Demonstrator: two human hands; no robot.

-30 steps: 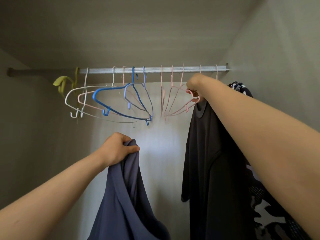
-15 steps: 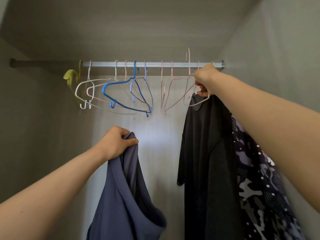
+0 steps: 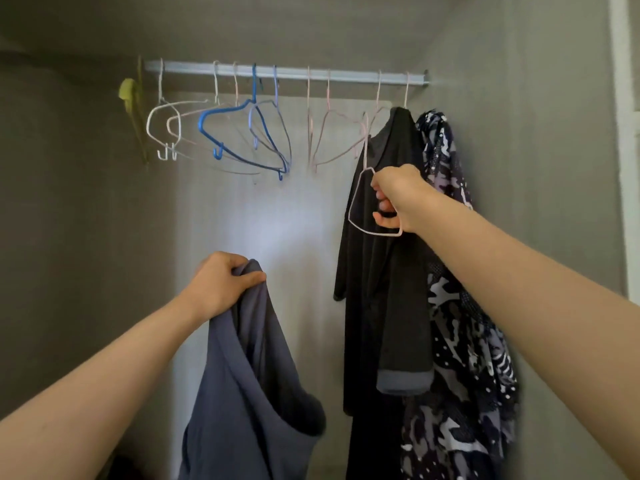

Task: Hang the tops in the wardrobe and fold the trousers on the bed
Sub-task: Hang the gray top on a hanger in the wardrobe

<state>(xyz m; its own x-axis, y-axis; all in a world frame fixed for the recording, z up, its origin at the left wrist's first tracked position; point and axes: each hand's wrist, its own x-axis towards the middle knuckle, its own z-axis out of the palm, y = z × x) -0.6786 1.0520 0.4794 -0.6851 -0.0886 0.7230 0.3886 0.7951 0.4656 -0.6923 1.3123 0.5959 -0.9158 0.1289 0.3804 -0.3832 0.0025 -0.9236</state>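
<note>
My left hand (image 3: 220, 284) grips a slate-blue top (image 3: 249, 393) by its upper edge, and the garment hangs down below it in front of the wardrobe's back wall. My right hand (image 3: 398, 199) holds a thin pink wire hanger (image 3: 356, 202) that is off the rail, below it and in front of a black top (image 3: 381, 271). That black top hangs on the rail (image 3: 287, 71) at the right, with a camouflage-patterned top (image 3: 460, 341) beside it.
Several empty hangers, white, pink and blue (image 3: 225, 129), hang along the rail's left and middle. A yellow-green item (image 3: 130, 95) hangs at the rail's left end. The wardrobe's right wall (image 3: 536, 168) stands close to the hung tops.
My right hand has lifted the pink hanger off the rail and brought it down in front of the black top. The view has tilted slightly. My left hand still holds the blue top.
</note>
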